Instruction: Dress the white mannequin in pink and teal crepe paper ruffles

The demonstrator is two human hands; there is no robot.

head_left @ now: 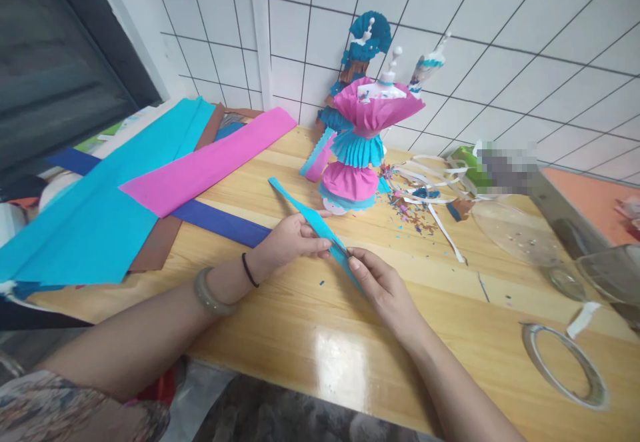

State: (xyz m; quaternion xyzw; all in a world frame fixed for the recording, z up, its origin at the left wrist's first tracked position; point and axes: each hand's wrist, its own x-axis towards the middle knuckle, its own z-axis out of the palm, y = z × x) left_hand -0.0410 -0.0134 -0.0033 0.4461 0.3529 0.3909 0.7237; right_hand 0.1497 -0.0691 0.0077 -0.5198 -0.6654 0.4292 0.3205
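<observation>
A narrow strip of turquoise crepe paper (300,207) lies slanted over the wooden table (310,335). My left hand (290,241) pinches it near the middle, thumb and fingers closed on it. My right hand (383,285) pinches the strip's near end, fingers closed. A small doll form dressed in pink and turquoise ruffled paper (363,145) stands upright just beyond the hands. Two more dressed forms, one in turquoise (367,39) and one in white (427,65), lean by the tiled wall behind it.
Large crepe sheets lie at the left: turquoise (100,209), pink (210,162), dark blue (225,223), brown (157,245). White tape strips and paper scraps (425,195) litter the area right of the doll. A clear plastic dish (517,232), a tape ring (565,365) and a glass container (607,275) are at the right.
</observation>
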